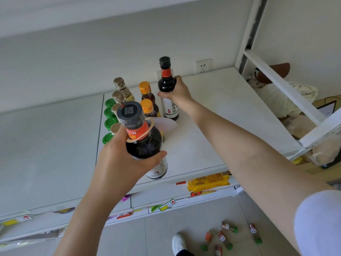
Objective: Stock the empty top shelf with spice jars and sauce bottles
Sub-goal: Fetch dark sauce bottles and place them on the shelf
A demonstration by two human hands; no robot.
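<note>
My right hand [176, 92] wrapped round dark sauce bottle [168, 85], upright on top shelf [217, 117] — just beside orange-capped bottles [146, 93]. Left hand [118, 161] grips second dark bottle [143, 139], tilted at shelf's front edge, partly hiding green-lidded jars [110, 115]. Spice jars [226, 237] scattered on floor.

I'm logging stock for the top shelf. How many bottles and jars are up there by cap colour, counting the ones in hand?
Green-capped jars: 4
Tan-capped bottles: 4
Orange-capped bottles: 2 showing
Black-capped bottles: 2, near bottle in left hand, far bottle in right hand
Total: 12
</note>
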